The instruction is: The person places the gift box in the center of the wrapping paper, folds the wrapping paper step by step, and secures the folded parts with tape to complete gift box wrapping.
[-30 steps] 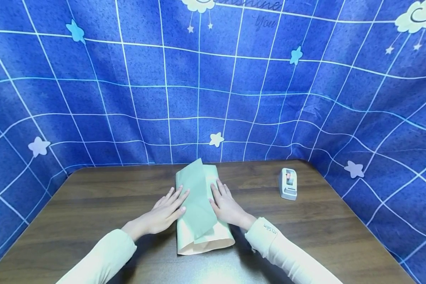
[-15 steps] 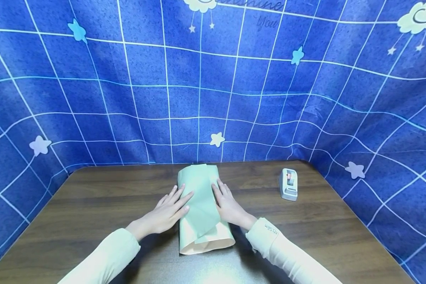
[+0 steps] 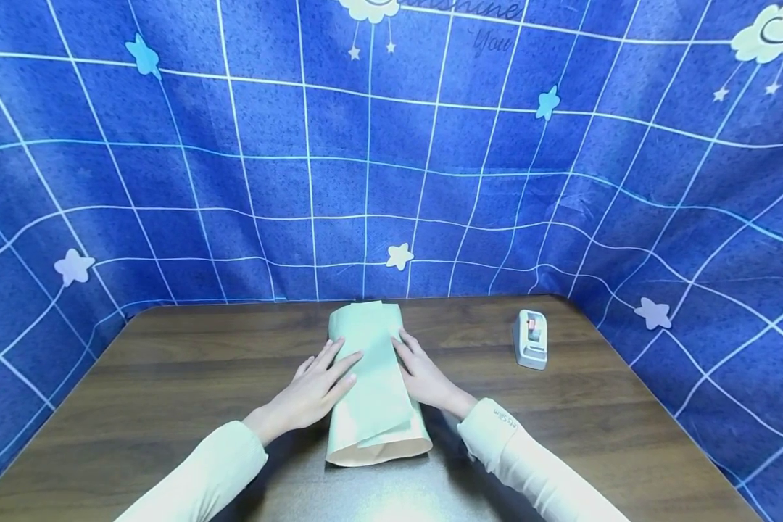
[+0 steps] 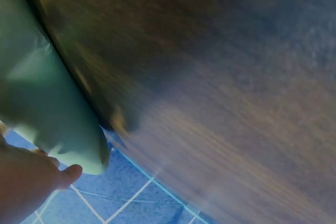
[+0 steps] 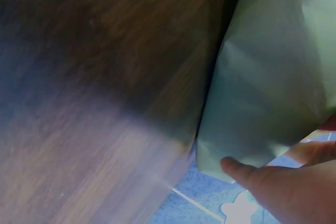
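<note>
A sheet of pale green paper (image 3: pixel 375 388) lies in the middle of the table, folded over into a flattened tube with its near end gaping. Its upper flap overlaps the layer below, and the inside is cream. My left hand (image 3: pixel 309 391) rests on the left side of the paper, fingers extended across it. On the opposite side my right hand (image 3: pixel 427 373) presses the flap's right edge with fairly straight fingers. In the left wrist view the paper's side (image 4: pixel 63 103) bulges smoothly above the table. A fingertip (image 5: pixel 231 166) touches the paper in the right wrist view.
A small white tape dispenser (image 3: pixel 531 339) stands at the right of the brown wooden table (image 3: pixel 202 362). Behind the table hangs a blue curtain (image 3: pixel 267 181) with white grid lines, stars and clouds.
The flap's raised, slanted corner has come down, and the flap now lies straighter and flatter along the tube. My left hand has slid slightly right; the right hand shifts only a little.
</note>
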{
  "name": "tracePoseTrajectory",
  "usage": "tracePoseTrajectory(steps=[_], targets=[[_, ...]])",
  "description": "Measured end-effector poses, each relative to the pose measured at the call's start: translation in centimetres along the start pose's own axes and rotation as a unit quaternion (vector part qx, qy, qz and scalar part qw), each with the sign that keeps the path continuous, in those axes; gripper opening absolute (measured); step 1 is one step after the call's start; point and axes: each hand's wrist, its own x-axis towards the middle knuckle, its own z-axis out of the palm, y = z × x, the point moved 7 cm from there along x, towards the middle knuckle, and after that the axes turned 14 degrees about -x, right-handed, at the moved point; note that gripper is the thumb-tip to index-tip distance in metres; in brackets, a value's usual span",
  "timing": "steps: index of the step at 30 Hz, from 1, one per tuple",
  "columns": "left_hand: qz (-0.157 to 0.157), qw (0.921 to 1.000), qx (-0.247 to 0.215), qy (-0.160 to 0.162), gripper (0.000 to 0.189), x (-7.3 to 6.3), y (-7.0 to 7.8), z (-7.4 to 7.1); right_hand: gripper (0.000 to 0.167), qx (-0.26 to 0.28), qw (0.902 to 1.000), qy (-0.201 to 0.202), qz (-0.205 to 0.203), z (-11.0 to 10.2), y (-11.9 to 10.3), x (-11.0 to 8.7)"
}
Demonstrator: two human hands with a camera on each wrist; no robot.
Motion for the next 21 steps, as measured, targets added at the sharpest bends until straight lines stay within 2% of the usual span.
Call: tracePoseTrajectory(steps=[4,8,17,21], targets=[[0.004,0.9999,-0.006,-0.015,0.048,0.1,0.15,0.07,0.045,0.021,0.9997,0.009,0.013,-0.34,0.19,0.13],[0.006,0.9995,-0.009,-0.029,0.049,0.22,0.24,0.11,0.046,0.027,0.9992,0.02,0.02,-0.57,0.27,0.14],[0.012,0.9982,-0.009,-0.058,0.049,0.49,0.22,0.02,0.052,-0.033,0.9994,0.007,-0.009,-0.08,-0.06,-0.21],[-0.002,0.9985,-0.02,-0.051,0.05,0.7,-0.29,-0.45,0.052,-0.041,0.999,0.012,-0.011,-0.09,-0.15,-0.24]])
